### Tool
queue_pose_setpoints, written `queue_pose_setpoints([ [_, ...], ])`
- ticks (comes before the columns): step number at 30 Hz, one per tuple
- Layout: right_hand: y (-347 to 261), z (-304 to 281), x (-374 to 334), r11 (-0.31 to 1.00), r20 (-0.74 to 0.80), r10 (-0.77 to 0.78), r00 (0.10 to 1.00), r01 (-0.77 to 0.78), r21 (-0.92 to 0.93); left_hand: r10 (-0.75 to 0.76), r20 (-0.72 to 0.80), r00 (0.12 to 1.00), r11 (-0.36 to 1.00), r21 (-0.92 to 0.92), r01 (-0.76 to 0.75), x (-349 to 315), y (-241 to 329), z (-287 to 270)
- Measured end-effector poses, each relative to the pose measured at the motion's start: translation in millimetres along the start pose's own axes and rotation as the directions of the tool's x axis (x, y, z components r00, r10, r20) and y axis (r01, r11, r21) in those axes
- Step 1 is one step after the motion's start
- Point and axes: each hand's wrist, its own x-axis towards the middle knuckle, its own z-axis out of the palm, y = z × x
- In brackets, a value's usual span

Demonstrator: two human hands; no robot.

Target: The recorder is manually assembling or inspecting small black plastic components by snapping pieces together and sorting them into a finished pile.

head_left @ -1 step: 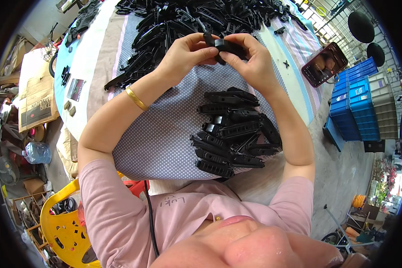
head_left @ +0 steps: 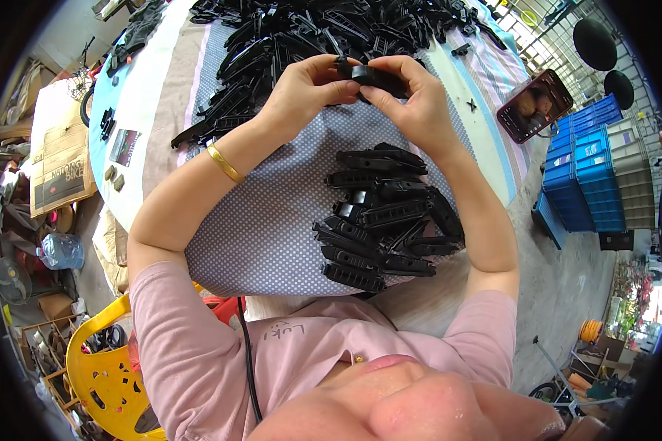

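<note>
Above the far part of the tablecloth, my two hands are raised close together. In my right hand (head_left: 413, 99) is a dark, rounded black plastic part (head_left: 379, 79), gripped between thumb and fingers. My left hand (head_left: 312, 90) pinches a small black plastic piece (head_left: 342, 66) right beside it; whether the two are joined I cannot tell. Behind the hands spreads a large heap of black plastic parts (head_left: 272, 55). Nearer to me, a smaller pile of long, slotted black plastic parts (head_left: 393, 213) lies on the dotted cloth (head_left: 272, 220).
A phone (head_left: 535, 106) stands propped at the table's right side. Beyond it are stacked blue crates (head_left: 585, 173). A small card (head_left: 125, 147) and a few stones (head_left: 115, 178) lie at the left. A yellow chair (head_left: 110, 375) stands near my left side.
The small black piece in my left hand has turned, with less of it showing below the fingertips. The part in my right hand has barely shifted.
</note>
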Motion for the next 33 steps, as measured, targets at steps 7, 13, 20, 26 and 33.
queue_pose_setpoints([
  [7,-2,3,-2,0.946,-0.077,-0.195,0.978,0.167,-0.277,0.14,-0.116,0.983,0.924,0.372,-0.088,-6,1,13],
  [13,4,2,-1,0.818,-0.072,-0.448,0.891,0.376,-0.436,0.046,-0.155,0.987,0.978,0.209,-0.013,-9,8,18],
  [20,0,-2,1,0.975,-0.082,-0.142,0.986,0.125,-0.182,0.095,-0.064,0.993,0.965,0.251,-0.076,-5,16,5],
  [26,-9,-21,5,0.99,0.183,0.065,0.981,-0.041,-0.134,0.27,0.032,0.962,0.843,0.476,-0.252,-5,18,3],
  [33,-10,-23,2,0.995,0.069,-0.056,0.996,0.061,-0.073,0.381,0.087,0.92,0.817,0.435,-0.379,-7,26,9],
])
